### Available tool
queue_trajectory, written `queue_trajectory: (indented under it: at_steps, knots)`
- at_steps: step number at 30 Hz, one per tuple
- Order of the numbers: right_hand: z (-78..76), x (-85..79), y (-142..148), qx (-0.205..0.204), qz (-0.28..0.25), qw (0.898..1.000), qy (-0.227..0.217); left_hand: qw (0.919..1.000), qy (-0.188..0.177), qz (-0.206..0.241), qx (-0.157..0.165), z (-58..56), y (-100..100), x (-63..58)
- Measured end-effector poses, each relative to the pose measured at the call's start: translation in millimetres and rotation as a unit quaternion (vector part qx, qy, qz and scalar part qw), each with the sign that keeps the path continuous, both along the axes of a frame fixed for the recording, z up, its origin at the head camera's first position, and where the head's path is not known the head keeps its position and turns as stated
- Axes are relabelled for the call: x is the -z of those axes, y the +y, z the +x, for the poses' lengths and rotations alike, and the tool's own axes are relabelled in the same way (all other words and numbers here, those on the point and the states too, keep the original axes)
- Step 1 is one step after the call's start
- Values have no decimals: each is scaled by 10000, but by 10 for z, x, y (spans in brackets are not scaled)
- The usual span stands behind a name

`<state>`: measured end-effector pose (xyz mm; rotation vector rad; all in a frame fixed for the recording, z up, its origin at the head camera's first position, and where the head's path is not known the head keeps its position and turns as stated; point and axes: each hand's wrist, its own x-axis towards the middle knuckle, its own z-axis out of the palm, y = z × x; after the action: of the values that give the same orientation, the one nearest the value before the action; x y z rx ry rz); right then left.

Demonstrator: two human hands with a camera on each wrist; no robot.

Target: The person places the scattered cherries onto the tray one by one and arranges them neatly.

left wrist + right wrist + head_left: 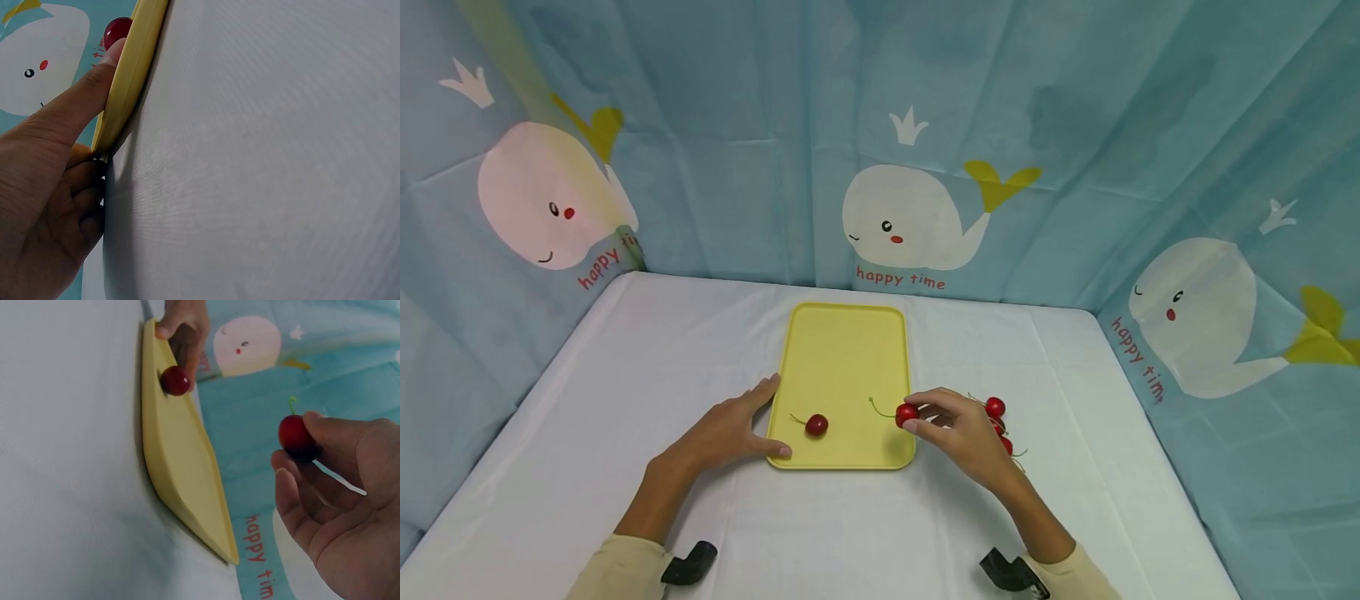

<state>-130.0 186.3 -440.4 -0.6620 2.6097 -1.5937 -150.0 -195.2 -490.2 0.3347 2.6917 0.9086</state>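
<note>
My right hand (958, 429) pinches a red cherry (906, 415) between thumb and fingertips, over the right edge of a yellow tray (850, 350). The cherry's green stem points left in the head view. In the right wrist view the held cherry (297, 434) hangs apart from the tray. A darker cherry (816, 426) with a stem lies in the tray's near left part. My left hand (726, 429) holds the tray by its near left edge, thumb (114, 53) over the rim and fingers along the outer side.
Several more cherries (995, 407) lie on the white cloth right of the tray, partly hidden behind my right hand. The white-covered table (700, 333) is bounded by blue curtains (722, 150) with printed whales at the back and sides.
</note>
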Motion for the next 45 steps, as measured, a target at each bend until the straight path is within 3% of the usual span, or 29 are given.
queue_trajectory:
  at_steps: [45]
  knots:
    - [-298,212,-620,-280,-126,9995,-91,9998,-119,-153,-66,-7,30,-21]
